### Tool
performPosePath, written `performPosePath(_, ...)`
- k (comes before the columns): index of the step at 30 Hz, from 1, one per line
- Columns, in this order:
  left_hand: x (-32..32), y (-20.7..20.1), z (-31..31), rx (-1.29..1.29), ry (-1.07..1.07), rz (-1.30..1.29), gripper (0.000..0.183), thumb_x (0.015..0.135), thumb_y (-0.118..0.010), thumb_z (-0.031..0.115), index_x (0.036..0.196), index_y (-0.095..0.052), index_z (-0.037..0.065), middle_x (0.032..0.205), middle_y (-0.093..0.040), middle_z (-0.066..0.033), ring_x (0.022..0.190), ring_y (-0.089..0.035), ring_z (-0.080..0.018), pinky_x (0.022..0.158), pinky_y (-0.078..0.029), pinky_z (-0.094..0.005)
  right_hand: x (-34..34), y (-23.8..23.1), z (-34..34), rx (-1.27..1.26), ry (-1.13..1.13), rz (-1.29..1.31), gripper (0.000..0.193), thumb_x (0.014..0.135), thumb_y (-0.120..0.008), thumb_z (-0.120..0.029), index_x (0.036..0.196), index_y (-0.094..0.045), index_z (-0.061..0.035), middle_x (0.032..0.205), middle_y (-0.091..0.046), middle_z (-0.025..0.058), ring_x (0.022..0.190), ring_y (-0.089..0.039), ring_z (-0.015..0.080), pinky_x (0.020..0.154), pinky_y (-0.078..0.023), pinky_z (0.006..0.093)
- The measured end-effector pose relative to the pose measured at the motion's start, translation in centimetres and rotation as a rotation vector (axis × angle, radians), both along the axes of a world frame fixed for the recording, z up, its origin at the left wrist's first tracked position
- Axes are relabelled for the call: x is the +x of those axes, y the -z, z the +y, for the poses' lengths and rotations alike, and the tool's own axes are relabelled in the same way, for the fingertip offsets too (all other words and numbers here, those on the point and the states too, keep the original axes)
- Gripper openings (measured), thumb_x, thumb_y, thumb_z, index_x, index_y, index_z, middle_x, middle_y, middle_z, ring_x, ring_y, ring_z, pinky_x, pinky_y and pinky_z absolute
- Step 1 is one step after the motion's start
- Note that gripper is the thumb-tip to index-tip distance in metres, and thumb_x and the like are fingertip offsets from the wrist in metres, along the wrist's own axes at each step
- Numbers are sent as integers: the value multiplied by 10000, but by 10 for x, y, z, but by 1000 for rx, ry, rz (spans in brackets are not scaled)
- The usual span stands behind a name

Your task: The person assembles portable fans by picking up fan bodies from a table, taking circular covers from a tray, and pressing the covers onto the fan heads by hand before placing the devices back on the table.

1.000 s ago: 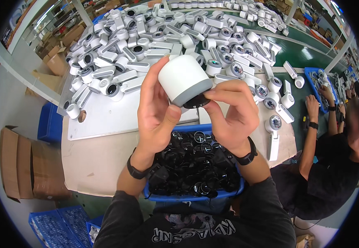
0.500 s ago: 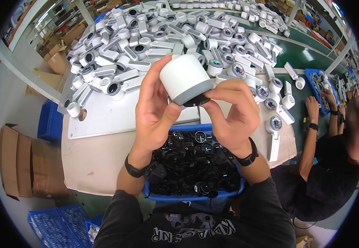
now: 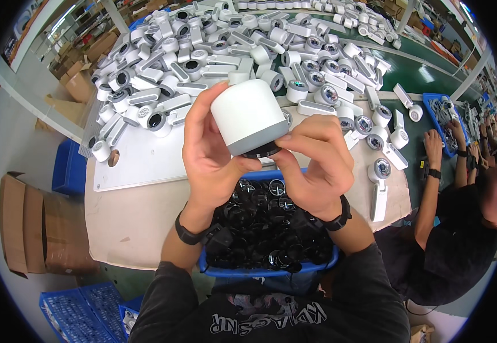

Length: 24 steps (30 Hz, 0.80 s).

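Up in front of me is a white cylindrical device head (image 3: 251, 111) with a grey rim, tilted so its rim points down. My left hand (image 3: 202, 157) is closed around its left side, fingers behind and thumb low by the rim. Against the underside of the rim sits a round black disc (image 3: 261, 151), partly hidden. My right hand (image 3: 320, 160) pinches the disc's right edge between thumb and fingers. Below my hands, a blue bin (image 3: 208, 267) holds many glossy black round covers (image 3: 254, 234).
A large heap of white handled devices (image 3: 202, 63) covers the table's far side, with more at right, one (image 3: 378, 188) nearby. A white board (image 3: 145, 163) lies at left. A co-worker's hand (image 3: 433, 147) rests near a blue tray (image 3: 440, 128). A cardboard box (image 3: 37, 228) stands at left.
The device has shifted slightly left and down, and its rim has turned to be more level. My right fingers have moved left with the disc, which shows less below the rim.
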<state>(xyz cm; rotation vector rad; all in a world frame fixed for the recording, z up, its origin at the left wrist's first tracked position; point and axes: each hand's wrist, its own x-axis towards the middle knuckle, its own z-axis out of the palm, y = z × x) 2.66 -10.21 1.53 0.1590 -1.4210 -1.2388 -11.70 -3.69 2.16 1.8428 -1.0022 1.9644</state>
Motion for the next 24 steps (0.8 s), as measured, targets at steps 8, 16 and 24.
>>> performPosePath(8, -1, 1, 2, 24, -64, 37, 1111, 607, -936, 323, 1463, -303, 6, 1350, -497, -119, 1219, -534, -235, 1015, -466, -375, -10, 0, 2, 81, -112, 2, 390, 715, -816, -3, 1051, -619, 7, 897, -639, 98, 817, -584, 208, 779, -440, 336)
performPosePath(16, 5, 3, -2, -9, 32, 2, 1100, 648, -907, 314, 1489, -254, 36, 1353, -485, -96, 1230, -529, -218, 1024, -459, -358, -21, -6, 1, 281, -214, -70, 581, 651, -886, -98, 1151, -613, 18, 904, -635, 73, 854, -594, 177, 817, -440, 322)
performPosePath(24, 5, 1, 4, 61, -46, -16, 1071, 618, -902, 458, 1428, -365, 8, 1378, -483, -123, 1226, -531, -239, 1005, -475, -390, -17, -11, 4, 314, -214, -16, 680, 706, -856, -170, 1277, -541, 26, 1133, -609, 141, 1018, -586, 235, 917, -442, 359)
